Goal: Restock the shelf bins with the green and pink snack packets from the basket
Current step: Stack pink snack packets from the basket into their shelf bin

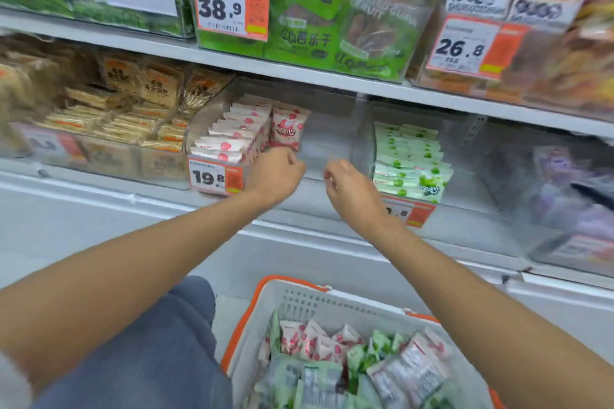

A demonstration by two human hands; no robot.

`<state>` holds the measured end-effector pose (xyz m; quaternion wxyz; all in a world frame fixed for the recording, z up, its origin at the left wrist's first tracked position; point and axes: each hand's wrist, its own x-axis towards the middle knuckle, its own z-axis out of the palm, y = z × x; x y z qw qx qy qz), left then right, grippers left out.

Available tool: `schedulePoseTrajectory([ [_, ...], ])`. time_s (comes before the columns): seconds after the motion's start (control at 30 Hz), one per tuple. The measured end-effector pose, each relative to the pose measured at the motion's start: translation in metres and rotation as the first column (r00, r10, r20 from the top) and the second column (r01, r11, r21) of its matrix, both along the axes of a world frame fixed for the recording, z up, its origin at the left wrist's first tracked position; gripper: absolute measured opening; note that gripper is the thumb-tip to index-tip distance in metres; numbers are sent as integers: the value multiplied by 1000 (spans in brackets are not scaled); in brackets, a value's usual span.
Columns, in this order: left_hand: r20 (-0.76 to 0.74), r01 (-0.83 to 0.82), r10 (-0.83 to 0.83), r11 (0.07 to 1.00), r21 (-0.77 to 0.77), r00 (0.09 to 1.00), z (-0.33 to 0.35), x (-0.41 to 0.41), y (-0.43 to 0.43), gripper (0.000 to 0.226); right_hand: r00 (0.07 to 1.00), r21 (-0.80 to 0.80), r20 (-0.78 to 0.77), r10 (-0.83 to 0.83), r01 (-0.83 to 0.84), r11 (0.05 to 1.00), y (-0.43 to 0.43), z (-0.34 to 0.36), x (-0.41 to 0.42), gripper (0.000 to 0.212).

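The pink packet bin [332,139] on the middle shelf holds a row of pink snack packets [232,136] at its left, and one pink packet [288,128] stands upright beside the row. My left hand [277,173] is just below that packet with its fingers curled, and I see nothing in it. In front of the bin's bare right part, my right hand [349,189] also has curled fingers and holds nothing visible. A stack of green snack packets [410,159] fills the neighbouring bin on the right. Below, the basket [265,325] contains several mixed pink and green packets [332,359].
Price tags [216,178] hang on the bin fronts. Brown cracker packs [116,113] fill the bin to the left. The shelf above carries green dried fruit bags [305,33] and orange packs. A white ledge [133,209] runs below the bins. My knee in grey trousers [159,359] is beside the basket.
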<state>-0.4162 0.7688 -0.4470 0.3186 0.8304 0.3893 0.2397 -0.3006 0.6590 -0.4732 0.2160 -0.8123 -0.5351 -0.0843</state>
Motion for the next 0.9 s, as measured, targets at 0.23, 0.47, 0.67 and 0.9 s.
schedulePoseTrajectory([
  [0.23, -439, 62, -262, 906, -419, 859, -128, -43, -84, 22, 929, -419, -326, -172, 21, 908, -142, -148, -22, 16],
  [0.47, -567, 144, -385, 895, -423, 728, -186, -54, -110, 20, 900, -747, -314, -301, -39, 663, -179, -240, -17, 47],
  [0.67, -502, 115, -357, 886, -450, 788, -211, -49, -101, 29, 992, -804, -126, 0, -102, 585, -170, -283, -19, 66],
  [0.9, -460, 246, -458, 859, -448, 760, -212, -38, -108, 16, 968, -677, -251, -27, -156, 719, -148, -254, -4, 15],
])
